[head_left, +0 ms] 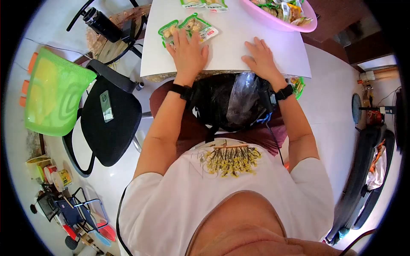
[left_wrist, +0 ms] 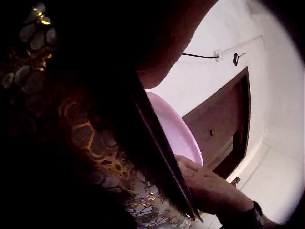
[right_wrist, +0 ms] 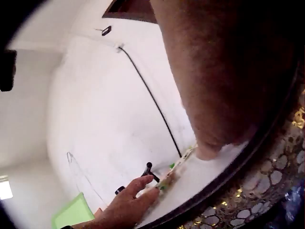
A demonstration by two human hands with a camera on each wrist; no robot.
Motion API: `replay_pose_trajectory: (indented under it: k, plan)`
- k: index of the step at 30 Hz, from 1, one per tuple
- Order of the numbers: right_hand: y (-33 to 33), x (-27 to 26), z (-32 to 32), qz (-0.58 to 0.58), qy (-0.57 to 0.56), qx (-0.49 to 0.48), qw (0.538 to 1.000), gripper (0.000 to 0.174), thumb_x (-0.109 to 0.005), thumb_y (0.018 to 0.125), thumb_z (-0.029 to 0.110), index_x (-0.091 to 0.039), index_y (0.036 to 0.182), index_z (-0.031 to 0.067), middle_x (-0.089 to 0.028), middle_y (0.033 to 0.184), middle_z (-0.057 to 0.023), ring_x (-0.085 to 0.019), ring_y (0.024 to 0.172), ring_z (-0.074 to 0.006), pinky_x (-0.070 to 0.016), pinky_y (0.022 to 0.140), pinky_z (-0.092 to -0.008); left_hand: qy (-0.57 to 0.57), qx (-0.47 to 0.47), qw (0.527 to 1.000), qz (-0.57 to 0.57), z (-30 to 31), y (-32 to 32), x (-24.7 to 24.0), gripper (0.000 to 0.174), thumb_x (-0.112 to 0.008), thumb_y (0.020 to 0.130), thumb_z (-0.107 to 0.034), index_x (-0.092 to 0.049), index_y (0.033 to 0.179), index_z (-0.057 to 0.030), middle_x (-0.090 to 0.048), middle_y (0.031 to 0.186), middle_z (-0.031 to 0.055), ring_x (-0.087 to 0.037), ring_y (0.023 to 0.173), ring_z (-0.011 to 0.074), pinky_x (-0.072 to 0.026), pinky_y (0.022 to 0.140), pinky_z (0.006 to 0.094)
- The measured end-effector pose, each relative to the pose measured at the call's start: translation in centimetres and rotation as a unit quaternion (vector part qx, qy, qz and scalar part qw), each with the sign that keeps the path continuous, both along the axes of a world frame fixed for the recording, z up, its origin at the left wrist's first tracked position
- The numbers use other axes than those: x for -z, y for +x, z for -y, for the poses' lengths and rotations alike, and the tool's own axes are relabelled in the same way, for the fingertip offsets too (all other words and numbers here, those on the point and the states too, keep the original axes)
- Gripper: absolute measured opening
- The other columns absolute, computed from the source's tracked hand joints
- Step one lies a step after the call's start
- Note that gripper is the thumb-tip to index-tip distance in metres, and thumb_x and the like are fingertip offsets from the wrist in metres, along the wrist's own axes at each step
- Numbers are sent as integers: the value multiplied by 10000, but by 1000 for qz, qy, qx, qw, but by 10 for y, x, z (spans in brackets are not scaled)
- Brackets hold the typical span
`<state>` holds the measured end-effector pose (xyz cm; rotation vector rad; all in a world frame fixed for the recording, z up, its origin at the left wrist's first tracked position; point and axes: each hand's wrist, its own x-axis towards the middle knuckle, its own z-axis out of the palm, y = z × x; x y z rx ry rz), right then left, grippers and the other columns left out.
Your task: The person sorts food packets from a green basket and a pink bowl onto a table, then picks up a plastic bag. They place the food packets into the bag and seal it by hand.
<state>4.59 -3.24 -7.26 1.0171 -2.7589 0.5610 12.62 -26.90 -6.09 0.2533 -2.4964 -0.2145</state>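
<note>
In the head view the left hand (head_left: 188, 55) lies with spread, fairly straight fingers, its fingertips touching green-edged clear food packets (head_left: 195, 26) on the white table (head_left: 226, 47). The right hand (head_left: 261, 59) rests palm down near the table's front edge, fingers spread, holding nothing. The left wrist view shows the right hand (left_wrist: 209, 188) beyond the dark table rim, with the pink basin (left_wrist: 176, 129) behind. In the right wrist view the left hand (right_wrist: 131, 202) is beside the packets (right_wrist: 174, 174), and part of the right hand (right_wrist: 209, 95) fills the upper right.
A pink basin (head_left: 299, 28) of packets stands at the table's back right, and more packets (head_left: 205, 4) lie at the back. A black bag (head_left: 218, 102) is below the front edge. To the left are a black chair seat (head_left: 121, 128) with a phone-like item and a dark bottle (head_left: 102, 24).
</note>
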Motion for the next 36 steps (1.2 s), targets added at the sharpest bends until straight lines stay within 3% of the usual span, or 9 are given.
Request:
replay_pose_trajectory:
  k: [9,12,20,29,30,33,34,35,36]
  plan:
    - [9,1,8,-31,-68,84,994,451,-521,821,417,-555,1159,120,-400,1324,-165,-303,1262,-341,-199,1037,-467,55,-79,978,187,17,-39,-21,581,-536,768,-523,-395,1295,-323,-269,1370,186,-153,1288,428,-192,876,717]
    - [11,2,8,-35,-68,89,993,443,-530,816,407,-557,1157,126,-400,1325,-159,-306,1260,-339,-199,1038,-466,46,-54,980,186,30,-50,-16,547,-558,751,-481,-432,1249,-294,-277,1363,187,-154,1282,446,-150,889,736]
    - [16,-1,15,-65,-61,111,990,426,-563,788,372,-560,1129,117,-426,1298,-152,-325,1246,-335,-213,1027,-465,-11,-31,973,227,88,-91,-2,613,-550,748,-521,-366,1309,-358,-242,1417,92,-138,1313,372,-157,900,724]
    - [18,-4,17,-90,-65,115,987,414,-575,772,354,-568,1106,110,-446,1274,-144,-374,1204,-329,-251,1000,-459,-34,-3,979,202,112,-122,8,601,-505,762,-506,-344,1322,-359,-223,1437,93,-146,1317,375,-128,911,725]
    - [17,-2,17,-98,-65,116,986,412,-576,770,355,-571,1101,110,-456,1263,-143,-379,1199,-326,-258,995,-457,-27,5,977,210,113,-122,8,665,-539,729,-529,-318,1335,-366,-199,1446,86,-120,1323,378,-124,895,737]
    - [9,3,16,-134,-68,108,983,406,-576,766,362,-582,1086,114,-483,1232,-136,-394,1184,-314,-275,982,-451,-107,52,982,147,133,-135,32,669,-486,779,-572,-303,1358,-293,-266,1411,130,-225,1283,399,-185,985,619]
    - [9,7,15,-139,-65,105,983,403,-576,765,365,-585,1082,116,-492,1222,-133,-399,1178,-309,-280,977,-448,-290,160,933,139,180,-166,64,721,-478,764,-616,-290,1367,-267,-279,1389,181,-240,1261,432,-207,998,590]
    - [11,9,15,-162,-69,105,979,384,-572,765,368,-597,1059,121,-506,1205,-126,-416,1160,-297,-290,968,-445,-121,50,976,175,152,-145,38,753,-472,752,-652,-277,1372,-271,-259,1391,211,-221,1263,452,-212,978,625]
    - [5,18,14,-149,-69,98,982,379,-574,764,370,-596,1057,131,-490,1229,-113,-417,1152,-290,-297,949,-462,-113,40,982,148,143,-138,27,733,-475,760,-579,-274,1364,-216,-275,1373,216,-242,1254,440,-230,976,597]
